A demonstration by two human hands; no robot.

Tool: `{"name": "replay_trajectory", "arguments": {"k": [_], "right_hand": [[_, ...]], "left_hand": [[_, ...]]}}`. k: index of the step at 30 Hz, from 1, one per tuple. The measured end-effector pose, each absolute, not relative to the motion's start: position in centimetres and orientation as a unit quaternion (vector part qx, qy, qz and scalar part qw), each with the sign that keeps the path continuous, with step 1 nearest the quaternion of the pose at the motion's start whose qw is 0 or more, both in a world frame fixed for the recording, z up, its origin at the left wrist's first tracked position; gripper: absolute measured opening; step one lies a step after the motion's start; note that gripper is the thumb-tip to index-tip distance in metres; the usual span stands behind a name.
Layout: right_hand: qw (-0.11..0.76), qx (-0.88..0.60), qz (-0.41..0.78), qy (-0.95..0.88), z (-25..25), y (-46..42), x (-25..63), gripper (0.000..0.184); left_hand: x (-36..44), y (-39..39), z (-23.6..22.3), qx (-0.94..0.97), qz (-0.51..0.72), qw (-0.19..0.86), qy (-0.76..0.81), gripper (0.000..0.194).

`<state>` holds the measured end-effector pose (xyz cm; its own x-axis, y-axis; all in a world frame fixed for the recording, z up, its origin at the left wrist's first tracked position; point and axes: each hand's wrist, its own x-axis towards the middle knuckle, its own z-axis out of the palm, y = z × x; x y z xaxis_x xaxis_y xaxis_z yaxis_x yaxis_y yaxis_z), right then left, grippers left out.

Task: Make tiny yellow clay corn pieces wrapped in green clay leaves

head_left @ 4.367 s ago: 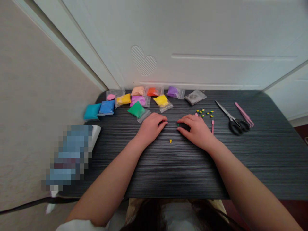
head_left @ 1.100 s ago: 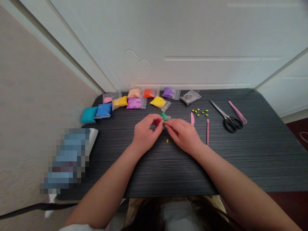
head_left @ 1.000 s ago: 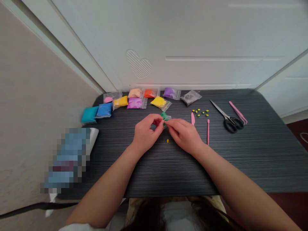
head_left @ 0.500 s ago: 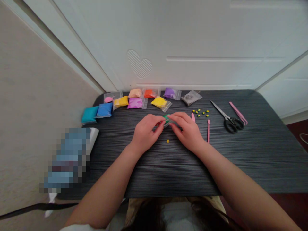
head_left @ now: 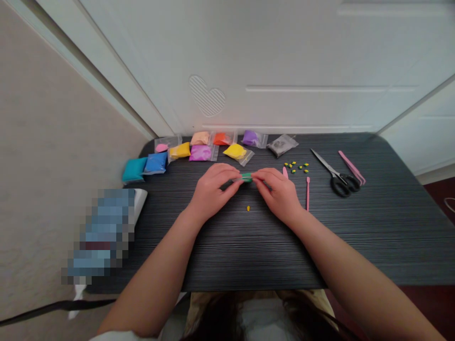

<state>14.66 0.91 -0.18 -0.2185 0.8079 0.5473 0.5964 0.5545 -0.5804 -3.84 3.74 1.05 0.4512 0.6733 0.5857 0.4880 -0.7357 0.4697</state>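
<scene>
Left hand (head_left: 214,190) and right hand (head_left: 279,193) both pinch the small, green-filled clear plastic bag (head_left: 246,177) from opposite ends. I read its long axis as crosswise between them, neither nearer; a tiny yellow oval piece (head_left: 248,208) lies personward on the black, fine-striped table (head_left: 256,258).

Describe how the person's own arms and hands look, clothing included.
The left hand and right hand are bare, with no gloves, rings or watch visible. The left arm and right arm show no cables or markings. A white sleeve edge appears on the left, none on the right.
</scene>
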Motion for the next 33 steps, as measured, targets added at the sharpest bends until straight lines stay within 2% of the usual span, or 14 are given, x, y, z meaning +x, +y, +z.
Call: {"name": "replay_trajectory", "arguments": {"k": [11, 19, 24, 33], "right_hand": [[0.414, -0.462, 0.121, -0.775, -0.07, 0.71, 14.25, 0.016], [0.383, -0.476, 0.059, -0.789, -0.11, 0.59, 14.31, 0.015], [0.363, -0.483, 0.052, -0.796, 0.01, 0.52, 14.15, 0.016], [0.436, -0.465, 0.121, -0.761, -0.03, 0.68, 14.16, 0.015]], "left_hand": [[-3.31, 3.26, 1.5, 0.85, 0.404, 0.078, 0.33, 0.01], [-2.93, 3.01, 1.47, 0.861, 0.379, 0.061, 0.334, 0.006], [-3.01, 2.95, 1.08, 0.864, 0.38, 0.039, 0.327, 0.01], [-3.04, 2.91, 1.64, 0.844, 0.396, 0.056, 0.359, 0.008]]}}
